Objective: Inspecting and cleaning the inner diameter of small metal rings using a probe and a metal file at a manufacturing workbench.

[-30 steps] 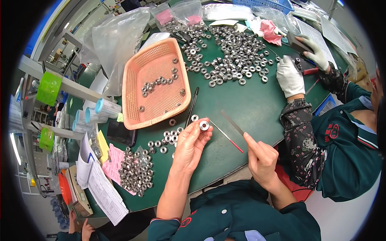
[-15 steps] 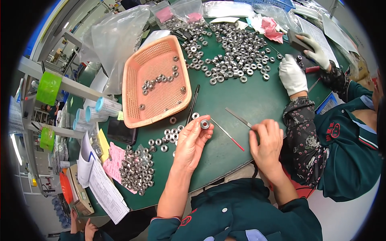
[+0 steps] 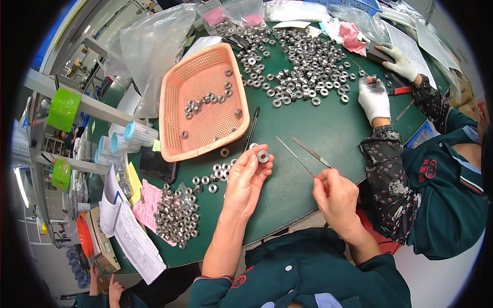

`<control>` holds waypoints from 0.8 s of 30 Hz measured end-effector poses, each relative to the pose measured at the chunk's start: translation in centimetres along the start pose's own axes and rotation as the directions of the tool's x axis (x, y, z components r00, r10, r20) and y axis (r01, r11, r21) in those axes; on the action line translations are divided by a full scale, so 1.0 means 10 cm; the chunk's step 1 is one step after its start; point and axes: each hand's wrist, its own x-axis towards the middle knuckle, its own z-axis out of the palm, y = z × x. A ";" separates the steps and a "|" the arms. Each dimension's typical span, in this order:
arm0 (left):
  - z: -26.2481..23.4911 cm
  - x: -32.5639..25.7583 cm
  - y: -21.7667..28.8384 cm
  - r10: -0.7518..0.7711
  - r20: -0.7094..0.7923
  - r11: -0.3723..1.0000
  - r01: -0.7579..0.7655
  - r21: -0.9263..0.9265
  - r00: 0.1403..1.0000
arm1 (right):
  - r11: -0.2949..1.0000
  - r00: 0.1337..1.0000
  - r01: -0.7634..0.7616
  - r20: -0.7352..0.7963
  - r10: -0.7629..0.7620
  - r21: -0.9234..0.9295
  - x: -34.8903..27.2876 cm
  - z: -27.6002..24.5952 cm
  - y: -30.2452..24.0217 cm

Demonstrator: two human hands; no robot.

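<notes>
Metal ring [image 3: 260, 155], one, small, bright-faced, with a central bore; location: raised above the green table [image 3: 285, 200], pinched at the fingertips of the left hand [image 3: 243, 182], bore facing up toward the viewer; left hand: thumb and fingers gripping the ring, remaining fingers curled beneath; right hand [image 3: 336, 197]: fingers closed on the near end of a slim rod-like tool [image 3: 295, 156], a trace of red at the grip; tool tip pointing away from the person, apart from the ring.

Flat steel strip tool [image 3: 311, 152], one; lying beside the slim tool, its near end close to the right hand; whether the hand touches it, cannot be told.

Step in hand, as judged: slim tool taken up, ring held ready, contact not yet made; next move, as judged, calls for a steady left pinch, a lighter hold on the tool and its tip lined up with the bore or edge.

Adjacent stock: loose rings [image 3: 217, 173] just left of the left hand; ring heap [image 3: 176, 218] farther toward the lower left; peach basket [image 3: 169, 110] beyond, with scattered rings inside; large ring pile [image 3: 308, 66] at the far side; co-worker's gloved hand [image 3: 374, 102] near that pile.
</notes>
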 end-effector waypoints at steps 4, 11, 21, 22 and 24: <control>0.04 0.01 -0.01 -0.011 -0.005 1.000 0.011 -0.009 1.000 | 0.989 0.999 0.034 -0.036 -0.029 0.142 -0.10 -0.14 -0.05; 0.06 0.02 -0.02 0.020 -0.018 0.999 -0.019 0.036 1.000 | 0.979 0.994 0.107 -0.021 -0.104 0.173 -0.09 -0.20 -0.09; 0.09 -0.01 -0.05 -0.046 0.042 0.995 0.042 0.095 0.998 | 0.977 0.977 0.209 0.021 -0.210 0.047 -0.08 -0.07 0.01; 0.09 -0.02 -0.07 -0.062 0.044 0.993 0.057 0.103 0.997 | 0.977 0.978 0.208 0.021 -0.209 0.049 -0.07 -0.05 0.02; 0.09 -0.03 -0.07 -0.061 0.032 0.990 0.057 0.128 0.998 | 0.972 0.973 0.231 -0.023 -0.232 -0.040 -0.03 -0.02 0.03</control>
